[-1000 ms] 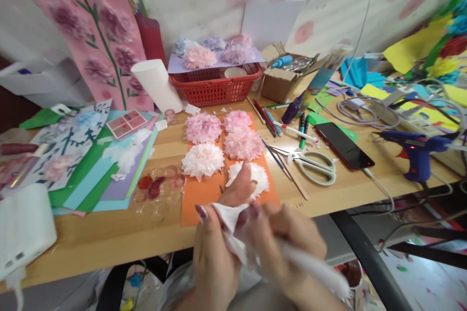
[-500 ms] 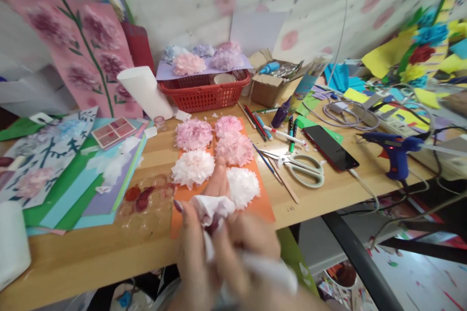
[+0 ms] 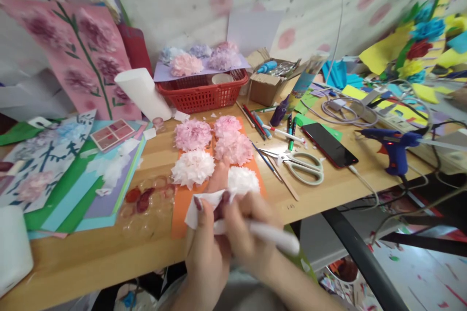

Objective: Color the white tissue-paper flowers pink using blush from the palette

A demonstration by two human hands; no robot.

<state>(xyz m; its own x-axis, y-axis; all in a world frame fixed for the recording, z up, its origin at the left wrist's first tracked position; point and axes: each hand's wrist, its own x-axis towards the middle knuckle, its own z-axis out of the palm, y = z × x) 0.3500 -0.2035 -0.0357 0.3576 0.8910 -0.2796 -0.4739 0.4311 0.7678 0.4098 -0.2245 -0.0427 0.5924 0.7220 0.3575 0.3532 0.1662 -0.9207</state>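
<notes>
A piece of white tissue paper (image 3: 192, 213) is pinched in my left hand (image 3: 205, 248), its thumb lying over the front. Close against it, my right hand (image 3: 251, 226) is closed round a thick white pen-like stick (image 3: 278, 237). The stick's rounded end points right and its other end meets the paper. My right fingertips are at the paper too, partly blurred. Just beyond the hands lies an orange sheet (image 3: 181, 218) bearing ruffled paper flowers: a white flower (image 3: 193, 168), another white flower (image 3: 243, 180), and pink flowers (image 3: 233, 146) behind them.
Scissors (image 3: 292, 160), a phone (image 3: 330, 145) and a blue glue gun (image 3: 394, 148) lie to the right. A clear plastic tray (image 3: 146, 209) and coloured paper sheets (image 3: 91, 204) are on the left. At the back stands a red basket (image 3: 202, 95) with more flowers on top.
The tissue paper has gone from crumpled up to lying flatter, extending left under my left thumb. My right hand has risen slightly, now overlapping the nearer white flower's lower edge.
</notes>
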